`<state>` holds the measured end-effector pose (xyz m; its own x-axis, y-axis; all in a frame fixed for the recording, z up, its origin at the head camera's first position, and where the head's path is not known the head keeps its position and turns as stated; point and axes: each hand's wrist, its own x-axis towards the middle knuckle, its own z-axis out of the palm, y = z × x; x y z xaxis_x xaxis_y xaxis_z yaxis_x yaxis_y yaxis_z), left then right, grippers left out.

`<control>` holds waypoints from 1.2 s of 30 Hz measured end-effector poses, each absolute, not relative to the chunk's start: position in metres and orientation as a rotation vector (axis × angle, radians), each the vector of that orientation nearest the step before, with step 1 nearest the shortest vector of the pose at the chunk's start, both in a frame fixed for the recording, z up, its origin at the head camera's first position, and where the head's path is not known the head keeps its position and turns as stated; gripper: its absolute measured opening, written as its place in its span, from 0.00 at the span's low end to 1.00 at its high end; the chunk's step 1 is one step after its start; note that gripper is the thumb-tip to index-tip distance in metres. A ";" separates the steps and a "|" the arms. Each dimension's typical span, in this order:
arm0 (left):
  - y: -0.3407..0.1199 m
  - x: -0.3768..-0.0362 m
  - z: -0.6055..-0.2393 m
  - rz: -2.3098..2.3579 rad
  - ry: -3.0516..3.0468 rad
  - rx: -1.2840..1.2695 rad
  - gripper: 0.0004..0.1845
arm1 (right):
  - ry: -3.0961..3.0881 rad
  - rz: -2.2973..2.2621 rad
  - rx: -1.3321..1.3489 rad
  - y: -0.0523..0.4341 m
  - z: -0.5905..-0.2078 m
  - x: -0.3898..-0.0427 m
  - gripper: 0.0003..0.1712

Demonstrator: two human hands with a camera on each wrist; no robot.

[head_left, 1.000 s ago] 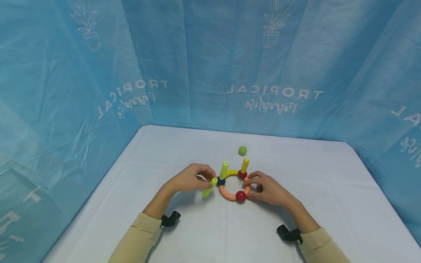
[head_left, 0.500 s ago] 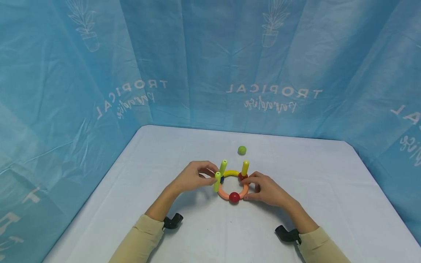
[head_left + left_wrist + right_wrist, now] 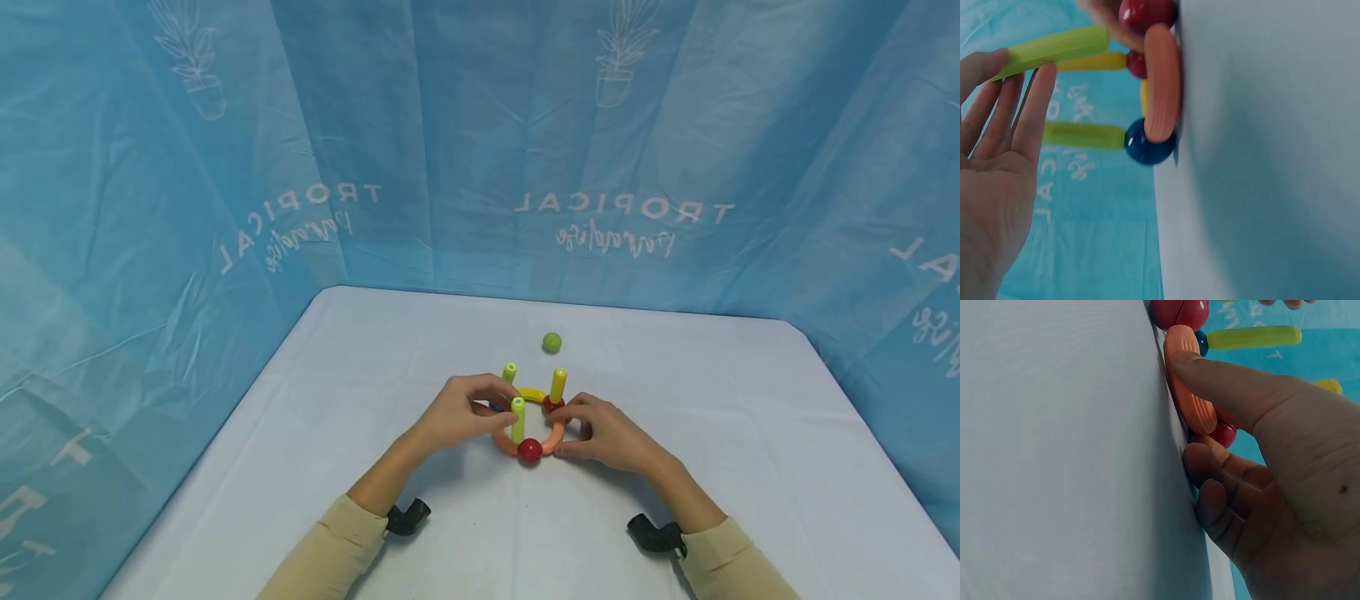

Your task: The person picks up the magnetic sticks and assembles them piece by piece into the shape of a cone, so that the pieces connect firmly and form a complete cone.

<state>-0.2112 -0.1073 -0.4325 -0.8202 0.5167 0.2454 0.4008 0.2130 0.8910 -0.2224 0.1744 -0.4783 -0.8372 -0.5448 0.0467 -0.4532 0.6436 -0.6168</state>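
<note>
A small ring of curved orange (image 3: 557,439) and yellow (image 3: 533,394) pieces joined by balls lies on the white table (image 3: 360,358). My left hand (image 3: 501,410) pinches a lime-green stick (image 3: 517,419) and holds it upright just above the front red ball (image 3: 529,451). In the left wrist view this stick (image 3: 1054,50) sits at my fingertips. Another lime stick (image 3: 510,372) stands on the blue ball (image 3: 1147,144), and a yellow stick (image 3: 558,385) on the back red ball (image 3: 552,405). My right hand (image 3: 572,432) grips the ring's right side, thumb on the orange curve (image 3: 1188,394).
A loose green ball (image 3: 552,342) lies on the table beyond the ring. Blue printed cloth (image 3: 480,167) walls the table at the back and on both sides. Black wrist camera mounts (image 3: 408,517) sit by my sleeves.
My left hand has carried the lime stick rightwards and turned it from slanted to upright, from beside the blue ball to above the front red ball. The ring shifted slightly left.
</note>
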 end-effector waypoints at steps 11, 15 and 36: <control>-0.086 -0.198 -0.435 1.742 2.335 0.979 0.13 | 2.717 -0.968 -0.856 0.175 -0.480 -0.222 0.26; -0.081 -0.192 -0.429 1.768 2.282 0.997 0.13 | 2.727 -0.960 -0.828 0.176 -0.481 -0.222 0.26; -0.084 -0.200 -0.442 1.716 2.298 1.039 0.16 | 2.725 -0.951 -0.829 0.176 -0.483 -0.224 0.26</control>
